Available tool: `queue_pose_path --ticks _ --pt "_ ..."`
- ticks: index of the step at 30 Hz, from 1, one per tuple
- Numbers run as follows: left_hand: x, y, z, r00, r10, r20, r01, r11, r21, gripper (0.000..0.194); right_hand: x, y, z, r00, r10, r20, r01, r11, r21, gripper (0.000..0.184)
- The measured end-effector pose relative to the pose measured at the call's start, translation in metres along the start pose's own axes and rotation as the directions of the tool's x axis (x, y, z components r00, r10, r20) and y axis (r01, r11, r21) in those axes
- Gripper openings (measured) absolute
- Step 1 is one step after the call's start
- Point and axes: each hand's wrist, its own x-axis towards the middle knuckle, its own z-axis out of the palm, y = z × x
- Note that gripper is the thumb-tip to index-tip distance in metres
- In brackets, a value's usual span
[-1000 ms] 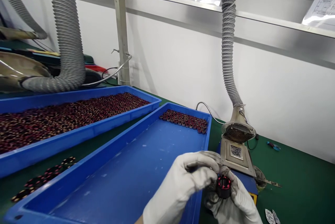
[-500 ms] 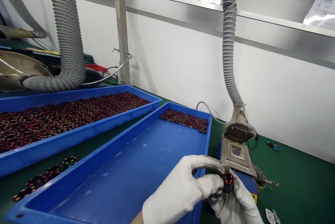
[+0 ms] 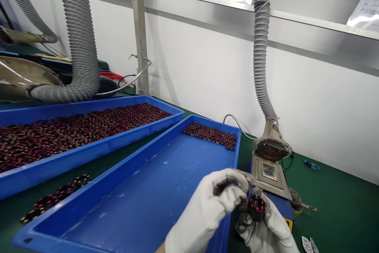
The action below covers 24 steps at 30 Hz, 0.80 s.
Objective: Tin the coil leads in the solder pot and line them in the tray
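Note:
In the head view, white gloves with greyed fingertips cover both hands. My right hand grips a small black ring-shaped part with pink-red marks around its upper rim, its opening tilted up towards me. Just left of and above the part, my left hand has its thumb and fingers curled into a pinch. Whatever sits between those fingertips is too small or hidden to make out. Beneath the left hand lies a long blue tray, with many similar dark round parts packed at its far end.
A second blue tray at left holds a mass of the parts. Loose parts lie on the green table between the trays. A small solder pot stands under a fume hose. Foil-like pieces lie at lower right.
My left hand's fingertips have drawn slightly up and left, away from the black part. More of its rim shows in my right hand. The view has shifted a little.

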Motion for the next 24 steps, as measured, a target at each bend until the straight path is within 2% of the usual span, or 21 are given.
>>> queue_pose_path --ticks 2,3,4,6,7,9,11,12,13,15,17,18,19,20,21,22,23,24 --pt "-0.001 0.002 -0.003 0.993 0.022 -0.120 -0.022 1.000 0.002 0.008 0.000 -0.002 -0.002 1.000 0.001 0.002 -0.001 1.000 0.000 0.032" --pt "0.000 0.004 -0.003 0.990 0.008 -0.141 -0.002 0.999 0.043 0.010 0.000 -0.002 -0.004 1.000 -0.005 -0.003 0.005 1.000 -0.003 0.030" --pt "0.000 0.006 -0.002 0.991 -0.026 -0.132 0.039 0.994 0.103 0.015 0.000 -0.002 -0.005 1.000 -0.012 -0.008 0.012 1.000 -0.008 0.029" --pt "0.001 0.009 0.001 0.992 -0.123 -0.017 0.124 0.964 0.237 0.020 0.000 0.000 -0.007 0.999 -0.032 -0.016 0.031 0.999 -0.024 0.028" --pt "0.001 0.010 0.004 0.988 -0.146 0.045 0.128 0.951 0.281 0.020 0.001 0.002 -0.008 0.999 -0.047 -0.020 0.046 0.998 -0.033 0.030" --pt "0.000 0.011 0.009 0.989 -0.078 0.127 0.036 0.952 0.305 0.021 0.003 0.004 -0.011 0.994 -0.103 -0.038 0.100 0.993 -0.062 0.033" --pt "-0.002 0.009 0.011 0.989 0.088 0.121 -0.120 0.950 0.288 0.024 0.006 0.004 -0.013 0.971 -0.221 -0.097 0.207 0.969 -0.135 0.031" --pt "-0.003 0.009 0.010 0.982 0.168 0.087 -0.185 0.943 0.277 0.023 0.007 0.004 -0.014 0.943 -0.302 -0.141 0.272 0.942 -0.198 0.029" --pt "-0.004 0.008 0.008 0.974 0.222 0.047 -0.226 0.937 0.265 0.021 0.007 0.004 -0.013 0.902 -0.392 -0.183 0.336 0.901 -0.273 0.028" --pt "-0.005 0.008 0.004 0.966 0.248 -0.069 -0.226 0.944 0.239 0.016 0.005 0.005 -0.010 0.785 -0.575 -0.233 0.444 0.783 -0.437 0.028" --pt "-0.003 0.009 0.002 0.970 0.168 -0.176 -0.127 0.967 0.222 0.013 0.003 0.008 -0.003 0.635 -0.744 -0.207 0.522 0.611 -0.595 0.026" --pt "-0.001 0.008 0.003 0.979 0.093 -0.182 -0.057 0.979 0.196 0.018 0.001 0.011 0.001 0.549 -0.819 -0.166 0.545 0.501 -0.672 0.025" --pt "0.002 0.007 0.006 0.990 0.001 -0.139 0.020 0.988 0.150 0.027 0.000 0.014 0.005 0.461 -0.881 -0.108 0.551 0.379 -0.743 0.025" --pt "0.004 0.004 0.010 0.994 -0.098 -0.051 0.103 0.991 0.090 0.034 0.000 0.018 0.009 0.381 -0.924 -0.038 0.538 0.255 -0.804 0.025" --pt "0.006 0.000 0.014 0.983 -0.177 0.048 0.176 0.984 0.020 0.036 0.000 0.021 0.011 0.319 -0.947 0.037 0.512 0.140 -0.848 0.025" --pt "0.008 -0.006 0.019 0.968 -0.217 0.123 0.226 0.972 -0.060 0.032 0.000 0.024 0.013 0.279 -0.954 0.106 0.483 0.044 -0.875 0.027" --pt "0.008 -0.012 0.024 0.963 -0.222 0.151 0.244 0.958 -0.151 0.026 0.001 0.026 0.014 0.257 -0.953 0.162 0.461 -0.026 -0.887 0.028" --pt "0.008 -0.018 0.028 0.971 -0.206 0.122 0.231 0.942 -0.243 0.020 0.002 0.028 0.015 0.246 -0.948 0.201 0.450 -0.072 -0.890 0.029"
